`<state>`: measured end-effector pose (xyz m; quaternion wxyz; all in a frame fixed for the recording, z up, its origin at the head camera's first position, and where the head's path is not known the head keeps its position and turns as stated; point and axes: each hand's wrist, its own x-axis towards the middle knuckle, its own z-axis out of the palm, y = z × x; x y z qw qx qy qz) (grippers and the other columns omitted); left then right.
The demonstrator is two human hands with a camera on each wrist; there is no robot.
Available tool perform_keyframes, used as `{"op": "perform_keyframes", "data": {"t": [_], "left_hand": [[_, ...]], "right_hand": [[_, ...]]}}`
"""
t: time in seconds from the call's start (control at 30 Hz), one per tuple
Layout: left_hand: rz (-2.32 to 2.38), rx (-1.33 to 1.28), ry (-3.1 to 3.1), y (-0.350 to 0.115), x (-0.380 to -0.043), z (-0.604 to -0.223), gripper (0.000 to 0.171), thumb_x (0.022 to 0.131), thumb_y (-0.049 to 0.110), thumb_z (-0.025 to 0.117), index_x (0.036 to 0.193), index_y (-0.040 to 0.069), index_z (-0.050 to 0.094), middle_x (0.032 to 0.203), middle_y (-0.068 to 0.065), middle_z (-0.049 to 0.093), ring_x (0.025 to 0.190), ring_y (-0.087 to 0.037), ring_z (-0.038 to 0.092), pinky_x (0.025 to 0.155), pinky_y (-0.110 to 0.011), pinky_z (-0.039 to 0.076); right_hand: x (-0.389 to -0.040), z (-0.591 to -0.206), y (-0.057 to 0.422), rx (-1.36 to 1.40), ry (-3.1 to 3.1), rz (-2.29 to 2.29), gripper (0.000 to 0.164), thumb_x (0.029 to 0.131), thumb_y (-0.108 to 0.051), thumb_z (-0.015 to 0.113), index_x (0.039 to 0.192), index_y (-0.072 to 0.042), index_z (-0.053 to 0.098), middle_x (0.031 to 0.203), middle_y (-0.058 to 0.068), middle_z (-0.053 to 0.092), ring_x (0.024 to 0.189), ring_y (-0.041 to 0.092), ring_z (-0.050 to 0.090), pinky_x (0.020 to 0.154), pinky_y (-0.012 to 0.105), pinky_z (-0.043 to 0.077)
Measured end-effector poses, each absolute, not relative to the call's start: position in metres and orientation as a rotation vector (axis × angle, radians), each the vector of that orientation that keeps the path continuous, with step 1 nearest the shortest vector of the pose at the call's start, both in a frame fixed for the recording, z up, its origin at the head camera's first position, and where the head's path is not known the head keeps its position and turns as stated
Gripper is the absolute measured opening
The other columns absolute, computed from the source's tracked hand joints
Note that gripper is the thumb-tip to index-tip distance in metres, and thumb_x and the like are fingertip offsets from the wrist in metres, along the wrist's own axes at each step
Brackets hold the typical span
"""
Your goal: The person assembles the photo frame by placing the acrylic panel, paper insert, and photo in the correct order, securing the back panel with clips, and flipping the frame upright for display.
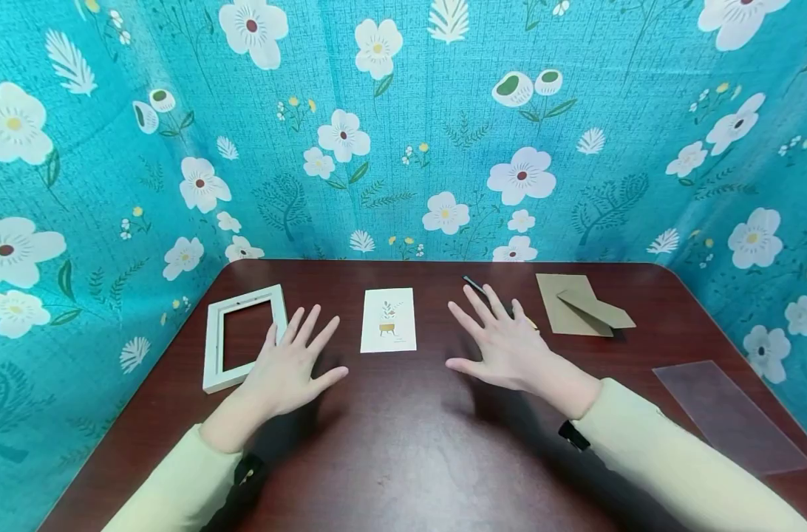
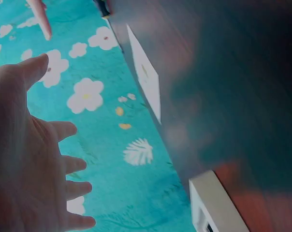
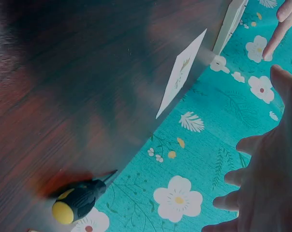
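Both hands hover palm down over the table, fingers straight and spread, holding nothing. My left hand [image 1: 287, 369] is in front of the lower right corner of a white picture frame [image 1: 215, 343], hiding part of it. Between the hands, farther back, lies a white card [image 1: 375, 325] with a printed potted plant. My right hand [image 1: 510, 351] covers most of a screwdriver [image 1: 473, 284] in the head view. In the right wrist view the screwdriver's black and yellow handle [image 3: 78, 200] shows, apart from the hand.
At the back right lies a brown backing board [image 1: 563, 310] with a fold-out stand [image 1: 596, 309]. Nearer the right edge is a clear plastic sheet [image 1: 729, 417]. A blue flowered cloth [image 1: 403, 148] hangs behind and beside the dark wooden table [image 1: 390, 443].
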<state>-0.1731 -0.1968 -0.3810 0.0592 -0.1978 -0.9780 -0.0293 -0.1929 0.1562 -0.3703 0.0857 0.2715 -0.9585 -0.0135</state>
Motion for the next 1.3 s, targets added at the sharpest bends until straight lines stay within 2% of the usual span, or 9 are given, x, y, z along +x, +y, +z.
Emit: {"op": "perform_keyframes", "data": {"t": [0.23,0.57,0.93,1.3], "left_hand": [[-0.113,-0.516,-3.012,-0.216,-0.185,-0.386,0.086,0.089,0.068,0.049,0.154,0.017,0.027,0.159,-0.019,0.016,0.144,-0.042,0.01,0.107,-0.068,0.01],[-0.243,-0.425,-3.096,-0.251,-0.197,-0.39,0.087,0.092,0.065,0.045,0.155,0.011,0.02,0.158,-0.024,0.011,0.142,-0.047,0.007,0.105,-0.072,0.007],[-0.163,-0.307,-3.132,-0.28,-0.209,-0.384,0.088,0.092,0.066,0.044,0.153,0.006,0.022,0.156,-0.029,0.012,0.139,-0.052,0.009,0.105,-0.072,0.004],[-0.22,-0.152,-3.205,-0.313,-0.219,-0.387,0.096,0.09,0.069,0.04,0.153,0.001,0.016,0.153,-0.035,0.003,0.138,-0.054,0.0,0.103,-0.074,0.003]], "right_hand": [[-0.204,-0.372,0.141,0.868,-2.842,-0.017,0.089,0.086,-0.071,0.05,0.153,-0.015,0.031,0.157,0.018,0.022,0.142,0.043,0.016,0.102,0.07,0.024],[-0.223,-0.379,0.117,0.902,-2.892,-0.009,0.089,0.087,-0.071,0.049,0.154,-0.017,0.027,0.159,0.016,0.018,0.143,0.041,0.015,0.104,0.067,0.024],[-0.24,-0.367,0.09,0.914,-2.923,-0.041,0.089,0.088,-0.071,0.046,0.155,-0.018,0.023,0.159,0.016,0.016,0.144,0.04,0.014,0.106,0.066,0.022],[-0.249,-0.368,0.065,0.922,-2.978,-0.069,0.087,0.089,-0.073,0.041,0.157,-0.023,0.015,0.161,0.013,0.012,0.145,0.037,0.01,0.108,0.063,0.022]]}}
